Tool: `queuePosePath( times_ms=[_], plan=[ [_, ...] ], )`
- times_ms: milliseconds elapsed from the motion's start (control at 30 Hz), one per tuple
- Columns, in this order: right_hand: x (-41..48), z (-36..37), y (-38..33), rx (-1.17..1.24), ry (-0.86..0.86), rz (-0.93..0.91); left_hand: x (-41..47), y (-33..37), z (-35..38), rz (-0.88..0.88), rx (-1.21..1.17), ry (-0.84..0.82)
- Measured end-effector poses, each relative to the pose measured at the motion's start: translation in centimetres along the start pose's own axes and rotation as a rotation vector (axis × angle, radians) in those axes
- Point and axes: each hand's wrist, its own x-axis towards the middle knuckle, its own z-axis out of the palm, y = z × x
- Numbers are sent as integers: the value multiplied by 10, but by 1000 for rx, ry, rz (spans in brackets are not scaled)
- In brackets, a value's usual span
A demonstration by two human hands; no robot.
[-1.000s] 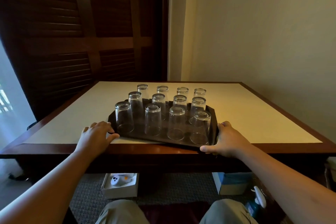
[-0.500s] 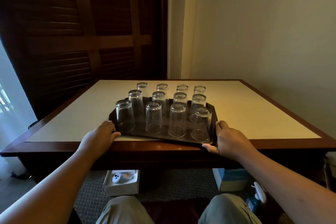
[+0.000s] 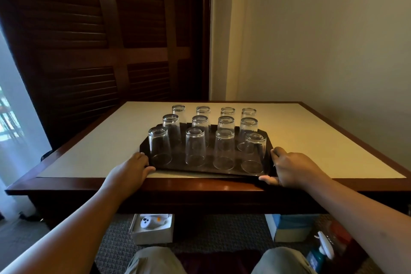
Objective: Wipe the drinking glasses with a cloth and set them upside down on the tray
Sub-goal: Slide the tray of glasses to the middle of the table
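A dark tray (image 3: 206,170) lies near the front edge of the table (image 3: 333,147) and carries several clear drinking glasses (image 3: 224,151), all upside down in rows. My left hand (image 3: 131,168) holds the tray's near left corner. At the near right corner, my right hand (image 3: 289,169) grips the rim with the thumb under the edge. No cloth is in view.
Dark louvred wooden doors stand behind the table on the left, a plain wall on the right. Under the table sit a white box (image 3: 153,228) with a white device, a blue-and-white box (image 3: 291,227) and a bottle (image 3: 320,251). My knees show at the bottom.
Both hands have slid from the table's front edge onto the tray's near corners and closed on them. The tray sits slightly further from me.
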Motion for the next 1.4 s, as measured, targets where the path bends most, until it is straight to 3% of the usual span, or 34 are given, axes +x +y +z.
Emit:
queuePosePath(
  times_ms=[300, 500, 700, 900, 1400],
  plan=[
    [17, 1, 16, 277, -103, 154, 7, 1, 1, -123, -160, 20],
    [48, 6, 29, 486, -253, 270, 28, 4, 0, -181, -68, -61],
    [82, 12, 38, 497, -315, 304, 62, 4, 7, -235, -61, -100],
    [126, 22, 42, 498, -231, 287, 113, -3, 24, -277, -124, -114],
    [257, 26, 69, 591, -274, 353, 231, -44, 64, -321, -193, -96]
  ],
)
